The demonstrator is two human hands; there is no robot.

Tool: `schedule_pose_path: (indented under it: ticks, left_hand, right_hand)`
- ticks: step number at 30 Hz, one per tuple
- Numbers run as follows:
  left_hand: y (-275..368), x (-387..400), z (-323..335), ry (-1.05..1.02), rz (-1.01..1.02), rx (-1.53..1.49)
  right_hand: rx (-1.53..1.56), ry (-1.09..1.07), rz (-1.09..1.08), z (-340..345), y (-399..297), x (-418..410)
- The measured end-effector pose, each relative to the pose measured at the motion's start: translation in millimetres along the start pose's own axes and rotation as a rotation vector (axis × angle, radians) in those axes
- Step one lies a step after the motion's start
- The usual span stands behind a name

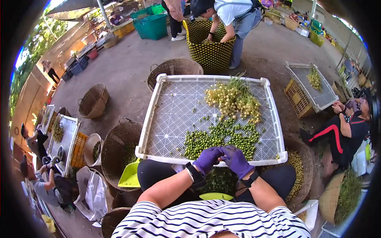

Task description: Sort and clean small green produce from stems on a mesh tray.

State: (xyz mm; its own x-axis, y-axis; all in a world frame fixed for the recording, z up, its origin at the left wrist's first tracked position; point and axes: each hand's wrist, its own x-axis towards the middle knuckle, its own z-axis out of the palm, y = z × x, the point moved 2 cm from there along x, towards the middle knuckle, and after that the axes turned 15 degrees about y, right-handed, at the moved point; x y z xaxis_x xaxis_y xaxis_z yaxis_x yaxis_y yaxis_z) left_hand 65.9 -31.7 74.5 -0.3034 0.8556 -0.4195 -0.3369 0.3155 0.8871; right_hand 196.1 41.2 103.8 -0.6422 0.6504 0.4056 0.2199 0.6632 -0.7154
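My left hand (207, 160) and my right hand (237, 162), both in purple gloves, meet above the near rim of a white plastic mesh tray (166, 116). Their fingertips are close together, and I cannot tell whether anything small is between them. Just beyond the gloves, loose round green berries (220, 136) are spread over the mesh. A heap of paler yellowish berries on green stems (233, 99) lies at the tray's far right. Below my hands, dark green leafy stems (219, 181) show between my knees.
Wicker baskets flank me: one with green berries (128, 153) at left, one with yellowish berries (296, 175) at right. A lime-green dustpan (131, 175) rests by my left knee. Ahead, a person bends over a black-and-yellow woven basket (209, 53). Other people sit at trays on both sides.
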Motion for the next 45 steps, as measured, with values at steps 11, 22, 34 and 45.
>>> schedule_pose_path:
  ticks: [11,22,34,45]
  left_hand:
    - [-1.8,0.2,0.3,0.063,0.697,0.558]
    - [-18.2,9.7,-2.0,0.161,0.188,0.093]
    - [-35.4,33.7,-16.0,0.194,0.414,0.135]
    - [2.4,17.5,-4.0,-0.110,-0.271,-1.164]
  right_hand:
    - [0.055,0.052,0.108,5.1,4.1,-2.7]
    - [0.049,0.111,0.113,6.5,6.9,-1.9]
    - [0.316,0.169,0.515,5.1,0.0,-4.0]
    - [1.140,0.306,0.835,-7.7,10.2,0.7]
